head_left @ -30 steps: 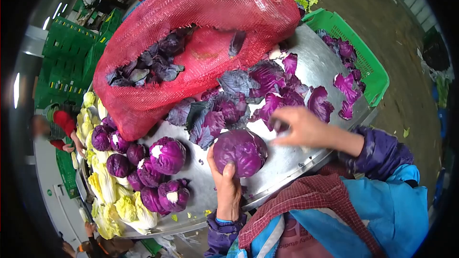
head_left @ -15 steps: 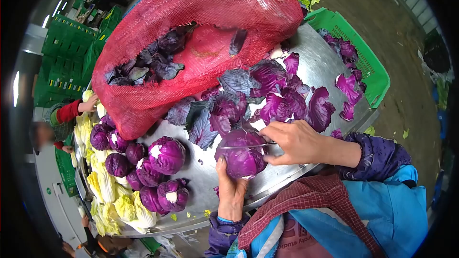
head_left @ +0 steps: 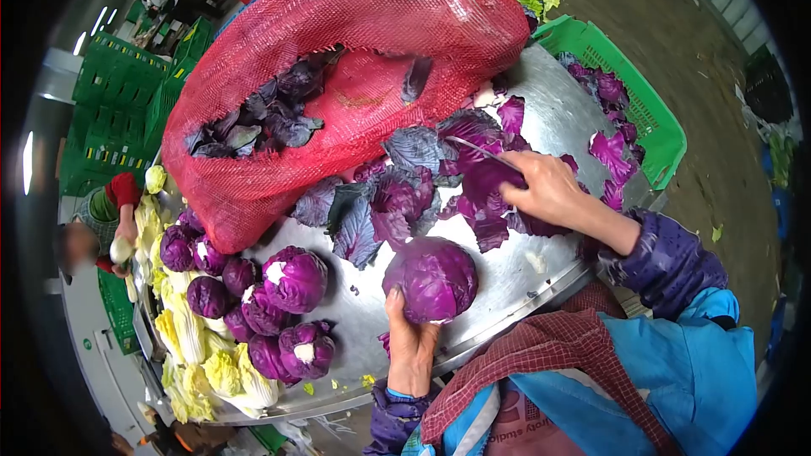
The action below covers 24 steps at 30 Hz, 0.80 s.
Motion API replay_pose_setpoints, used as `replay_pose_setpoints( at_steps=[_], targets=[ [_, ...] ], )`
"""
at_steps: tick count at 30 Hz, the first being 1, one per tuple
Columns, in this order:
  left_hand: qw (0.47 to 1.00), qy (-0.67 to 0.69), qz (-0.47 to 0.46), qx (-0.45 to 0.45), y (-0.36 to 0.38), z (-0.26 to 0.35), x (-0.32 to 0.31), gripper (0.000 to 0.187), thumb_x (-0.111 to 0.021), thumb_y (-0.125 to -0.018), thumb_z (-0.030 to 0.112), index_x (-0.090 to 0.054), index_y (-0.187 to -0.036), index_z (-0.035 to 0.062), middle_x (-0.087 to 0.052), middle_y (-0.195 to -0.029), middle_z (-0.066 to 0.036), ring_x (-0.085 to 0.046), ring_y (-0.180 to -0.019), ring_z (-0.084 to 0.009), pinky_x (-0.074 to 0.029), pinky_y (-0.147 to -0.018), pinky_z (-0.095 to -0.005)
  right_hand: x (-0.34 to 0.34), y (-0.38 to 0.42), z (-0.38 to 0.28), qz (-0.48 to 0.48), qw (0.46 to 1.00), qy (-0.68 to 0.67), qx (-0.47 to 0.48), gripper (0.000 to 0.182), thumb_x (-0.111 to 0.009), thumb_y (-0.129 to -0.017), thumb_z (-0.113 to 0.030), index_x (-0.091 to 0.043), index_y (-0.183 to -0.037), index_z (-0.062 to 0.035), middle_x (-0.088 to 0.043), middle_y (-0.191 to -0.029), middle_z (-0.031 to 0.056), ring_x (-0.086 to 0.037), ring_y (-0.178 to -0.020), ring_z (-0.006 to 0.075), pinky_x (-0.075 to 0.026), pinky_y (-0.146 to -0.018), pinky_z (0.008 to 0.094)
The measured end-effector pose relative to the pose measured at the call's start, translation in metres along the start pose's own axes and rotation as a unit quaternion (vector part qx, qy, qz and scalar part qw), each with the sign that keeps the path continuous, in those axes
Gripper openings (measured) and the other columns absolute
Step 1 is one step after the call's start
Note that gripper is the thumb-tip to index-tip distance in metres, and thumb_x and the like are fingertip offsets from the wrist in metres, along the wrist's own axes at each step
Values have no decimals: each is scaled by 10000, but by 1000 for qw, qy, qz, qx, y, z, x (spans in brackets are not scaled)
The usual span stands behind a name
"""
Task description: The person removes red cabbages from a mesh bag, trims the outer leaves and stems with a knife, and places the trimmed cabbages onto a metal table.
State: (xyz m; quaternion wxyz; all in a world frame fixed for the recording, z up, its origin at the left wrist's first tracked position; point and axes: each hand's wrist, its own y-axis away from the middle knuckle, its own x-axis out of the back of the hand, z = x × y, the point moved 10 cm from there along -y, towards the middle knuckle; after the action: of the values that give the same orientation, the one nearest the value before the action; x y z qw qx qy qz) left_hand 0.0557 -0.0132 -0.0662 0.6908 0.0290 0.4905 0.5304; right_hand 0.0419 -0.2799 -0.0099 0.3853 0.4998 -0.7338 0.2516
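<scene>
My left hand (head_left: 410,339) supports a red cabbage (head_left: 432,280) from below and its near-left side, with the thumb up against it. The cabbage looks smooth and purple, with a pale spot at its lower edge. Up and to the right of it, my right hand (head_left: 545,190) is closed around a knife (head_left: 480,152), whose thin blade points up and left. A purple leaf (head_left: 488,184) hangs just below the blade, beside the right fingers. Loose dark outer leaves (head_left: 355,224) lie behind the cabbage on the metal table (head_left: 359,308).
A red mesh sack (head_left: 355,13) with dark leaves inside spans the back. Several red cabbages (head_left: 296,277) stand at left, beside pale napa cabbages (head_left: 190,329). A green crate (head_left: 663,131) with leaves sits at right. Another person's arm (head_left: 125,211) reaches in at far left.
My right hand has moved up and right, away from the cabbage, carrying the knife, with a purple leaf now by it. The left hand still holds the cabbage.
</scene>
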Motion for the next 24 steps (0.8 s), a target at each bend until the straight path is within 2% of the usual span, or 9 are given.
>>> replay_pose_setpoints(
  at_steps=[4,6,10,11,12,16,18,20,24],
  targets=[
    [998,-51,5,-26,-6,2,-1,557,-661,-823,381,-470,-1248,75,-583,-1163,-100,-586,-1062,-262,-499,-921,-462,4,36,-94,-16,961,-144,237,494,-717,-732,-367,-560,-1079,-53,-587,-943,138,-625,-841,328,-513,-698,414],
    [998,-48,-4,-30,-6,3,-4,572,-652,-827,355,-432,-1275,77,-560,-1175,-100,-582,-1060,-252,-508,-909,-438,-18,46,-114,-147,957,-145,206,399,-717,-752,-330,-549,-960,-33,-583,-917,130,-615,-793,356,-498,-668,432],
    [997,-49,19,-47,-1,6,2,556,-655,-831,381,-463,-1254,76,-574,-1180,-102,-585,-1068,-259,-496,-933,-436,-24,40,-107,-83,948,-241,193,280,-671,-806,-228,-515,-881,-8,-599,-826,140,-611,-731,387,-475,-634,457],
    [997,-48,21,-48,-1,7,4,556,-655,-831,381,-463,-1254,76,-574,-1180,-102,-585,-1068,-259,-496,-933,-436,-23,40,-108,-79,950,-232,195,228,-663,-813,-143,-548,-902,33,-599,-751,129,-621,-687,277,-488,-607,366],
    [997,-51,24,-44,-1,6,8,573,-650,-828,354,-423,-1284,90,-546,-1195,-96,-573,-1075,-254,-507,-907,-429,-21,40,-107,-80,950,-231,195,228,-663,-813,-143,-548,-902,33,-599,-751,129,-621,-687,277,-488,-607,366],
    [999,-25,12,-25,-2,1,9,616,-655,-818,320,-374,-1324,108,-504,-1230,-93,-549,-1103,-254,-515,-889,-425,-39,27,-64,-217,904,-368,-10,187,-616,-856,-168,-594,-922,6,-576,-647,49,-542,-518,100,-410,-460,262],
    [999,-29,13,-26,3,6,8,642,-671,-803,322,-371,-1325,99,-494,-1239,-94,-543,-1111,-258,-511,-896,-424,-32,16,-10,-176,869,-424,-187,222,-618,-840,-197,-597,-891,18,-604,-675,42,-547,-572,95,-440,-503,248],
    [999,-33,10,-28,3,10,9,668,-686,-787,323,-368,-1326,91,-484,-1249,-96,-537,-1119,-262,-508,-902,-423,-15,1,19,-95,880,-430,-179,250,-637,-829,-202,-579,-930,19,-601,-688,46,-532,-589,62,-430,-506,220],
    [991,-114,-13,-64,0,14,-2,791,-743,-714,335,-332,-1340,82,-447,-1259,-115,-495,-1148,-260,-460,-953,-414,-4,21,-81,-111,950,-265,120,308,-691,-784,-284,-591,-857,-1,-626,-740,108,-626,-635,240,-491,-564,356]
  ],
)
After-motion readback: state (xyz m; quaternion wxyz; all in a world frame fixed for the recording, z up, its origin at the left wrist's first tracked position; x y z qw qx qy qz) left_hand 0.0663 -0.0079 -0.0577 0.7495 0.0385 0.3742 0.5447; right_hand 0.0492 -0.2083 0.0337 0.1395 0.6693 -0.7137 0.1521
